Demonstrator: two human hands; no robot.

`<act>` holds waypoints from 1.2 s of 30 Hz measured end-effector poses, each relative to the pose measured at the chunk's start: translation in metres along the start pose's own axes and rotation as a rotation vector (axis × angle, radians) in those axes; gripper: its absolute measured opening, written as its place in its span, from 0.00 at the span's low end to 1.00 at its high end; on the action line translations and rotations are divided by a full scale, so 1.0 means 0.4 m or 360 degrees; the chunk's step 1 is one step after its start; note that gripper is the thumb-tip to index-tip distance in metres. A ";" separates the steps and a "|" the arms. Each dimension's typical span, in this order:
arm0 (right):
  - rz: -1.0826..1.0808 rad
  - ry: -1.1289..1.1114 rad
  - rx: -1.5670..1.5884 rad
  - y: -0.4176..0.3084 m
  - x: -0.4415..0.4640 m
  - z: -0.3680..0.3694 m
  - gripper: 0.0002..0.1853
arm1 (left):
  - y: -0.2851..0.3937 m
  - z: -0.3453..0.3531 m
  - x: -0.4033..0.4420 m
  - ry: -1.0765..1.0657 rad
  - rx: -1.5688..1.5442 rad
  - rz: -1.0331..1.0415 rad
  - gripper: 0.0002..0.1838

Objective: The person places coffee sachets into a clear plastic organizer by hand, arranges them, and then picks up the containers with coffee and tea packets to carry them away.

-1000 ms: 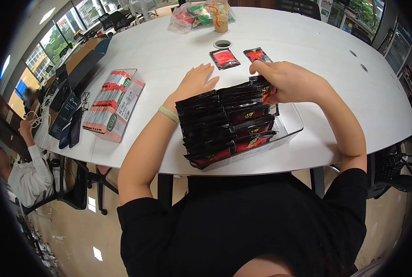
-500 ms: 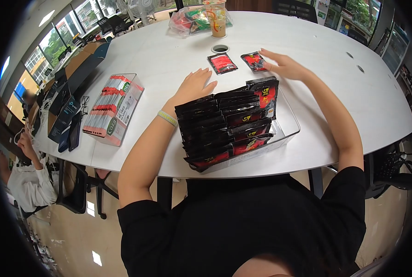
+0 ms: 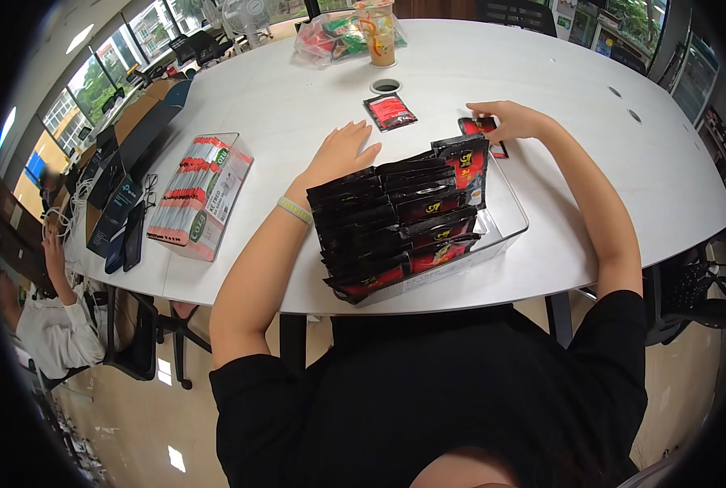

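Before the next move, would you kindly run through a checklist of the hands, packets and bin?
1. Right hand at the loose packet beyond the bin: ok.
2. Firm grip on that packet: cannot tell, the fingers hide part of it.
3. Left hand outside the bin: ok, on the table.
4. Free room in the bin: ok, a gap shows at its right end.
5. Black packets in the bin level along the top: not ok, those at the far right corner stand higher.
6. Drink cup upright, apart from both hands: ok.

Bright daylight, curved fisheye edges
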State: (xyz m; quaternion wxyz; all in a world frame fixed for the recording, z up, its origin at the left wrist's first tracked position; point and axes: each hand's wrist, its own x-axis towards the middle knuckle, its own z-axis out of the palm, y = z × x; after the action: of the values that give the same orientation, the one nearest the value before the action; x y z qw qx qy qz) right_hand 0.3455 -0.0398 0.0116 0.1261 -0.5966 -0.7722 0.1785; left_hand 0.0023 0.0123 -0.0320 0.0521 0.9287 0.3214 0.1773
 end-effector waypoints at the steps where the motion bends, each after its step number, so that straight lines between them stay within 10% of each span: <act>1: 0.0000 0.0003 -0.0002 -0.019 -0.011 -0.017 0.42 | -0.001 0.002 0.001 0.0007 -0.0023 -0.0020 0.28; 7: 0.0111 -0.0255 -0.0239 -0.087 -0.050 -0.067 0.33 | -0.002 0.003 -0.001 0.0034 -0.0052 -0.0017 0.28; 14: -0.0282 0.0571 -0.0295 -0.207 -0.149 -0.178 0.16 | -0.007 0.006 0.004 0.0041 -0.0046 -0.0007 0.28; 23: -0.0915 0.0182 -0.0366 -0.393 -0.207 -0.112 0.23 | -0.018 0.011 0.004 0.0010 0.0029 0.0044 0.28; 30: -0.0995 0.0485 -0.0759 -0.378 -0.172 -0.027 0.25 | -0.014 0.013 0.006 0.0022 -0.0015 0.0012 0.26; 36: -0.0581 -0.0034 -0.0490 -0.395 -0.166 -0.004 0.33 | -0.003 0.000 -0.003 0.0015 0.0049 0.0092 0.28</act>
State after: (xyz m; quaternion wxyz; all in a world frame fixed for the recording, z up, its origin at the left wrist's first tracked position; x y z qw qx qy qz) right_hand 0.2249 -0.1393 0.0816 0.0557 -0.4574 -0.8866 0.0391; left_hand 0.0007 0.0124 -0.0324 0.0312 0.9374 0.2975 0.1783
